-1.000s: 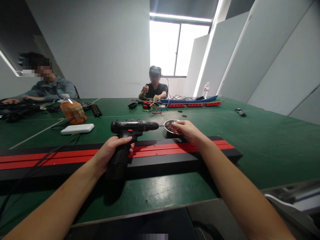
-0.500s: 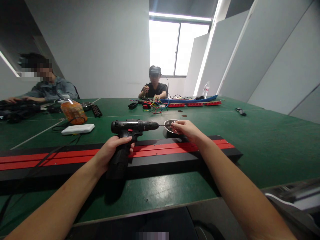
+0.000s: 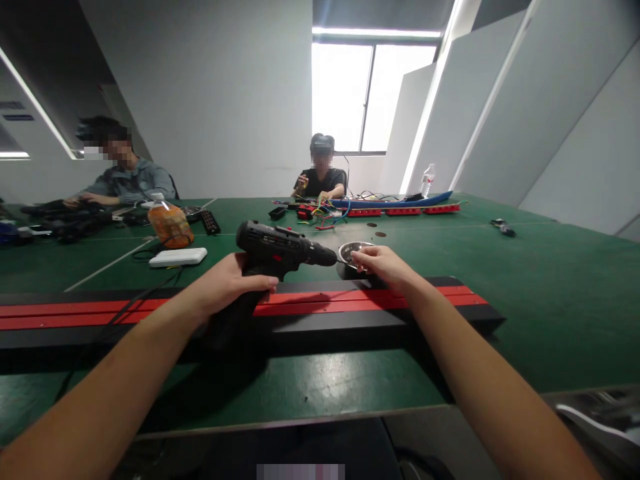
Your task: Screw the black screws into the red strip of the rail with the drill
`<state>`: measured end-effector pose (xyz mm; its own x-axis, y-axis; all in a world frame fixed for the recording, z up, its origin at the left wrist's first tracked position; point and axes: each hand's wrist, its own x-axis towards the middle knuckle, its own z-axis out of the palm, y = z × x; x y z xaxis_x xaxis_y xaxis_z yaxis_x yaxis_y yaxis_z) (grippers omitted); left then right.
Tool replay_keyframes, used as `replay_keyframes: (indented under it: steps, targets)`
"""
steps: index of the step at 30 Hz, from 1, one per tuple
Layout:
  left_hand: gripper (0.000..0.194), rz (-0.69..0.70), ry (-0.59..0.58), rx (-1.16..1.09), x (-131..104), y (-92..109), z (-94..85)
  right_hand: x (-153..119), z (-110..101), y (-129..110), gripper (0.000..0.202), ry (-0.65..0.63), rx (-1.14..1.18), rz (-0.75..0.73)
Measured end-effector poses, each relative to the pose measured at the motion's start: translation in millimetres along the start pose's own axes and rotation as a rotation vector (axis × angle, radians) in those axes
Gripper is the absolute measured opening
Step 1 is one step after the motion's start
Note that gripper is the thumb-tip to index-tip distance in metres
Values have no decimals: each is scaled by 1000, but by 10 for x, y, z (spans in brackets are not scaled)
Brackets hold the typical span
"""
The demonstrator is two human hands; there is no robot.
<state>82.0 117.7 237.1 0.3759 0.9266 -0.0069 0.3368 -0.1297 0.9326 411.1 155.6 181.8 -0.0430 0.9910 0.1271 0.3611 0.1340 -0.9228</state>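
Observation:
My left hand is wrapped round the grip of a black cordless drill. The drill is tilted, its chuck lower than its back end, and its thin bit points right toward the metal bowl. At the bowl's near right side, the fingers of my right hand are pinched together close to the bit's tip. Anything between those fingers is too small to make out. Below both hands lies a long black bar with red strips.
Left of the drill are a white power bank with a cable and an orange drink bottle. Red strips and wires lie near a person opposite. Another person sits at the left. A clear bottle stands behind.
The drill has tipped from level to nose-down. My right fingers have moved from the bit's shaft to just beyond its tip. The whole view has shifted slightly.

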Motion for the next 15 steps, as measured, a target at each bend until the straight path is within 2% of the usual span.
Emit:
replay_keyframes:
  steps: [2,5,9,12,13,15]
  targets:
    - [32,1,-74,100,-33,146,-114,-19,32,-15,41,-58,-43,47]
    - [31,11,-96,193,-86,292,-198,-30,83,-40,47,-190,-24,39]
    - [28,5,-89,202,-133,357,-186,-27,110,-37,48,-285,-28,2]
    - [27,-39,-83,241,-140,392,-210,-24,103,-8,45,-303,-29,-17]
    - [27,-61,-71,250,-140,412,-237,-23,100,2,44,-298,-37,-21]
    - [29,-73,49,156,-139,461,-319,-22,94,14,43,-285,-69,-21]
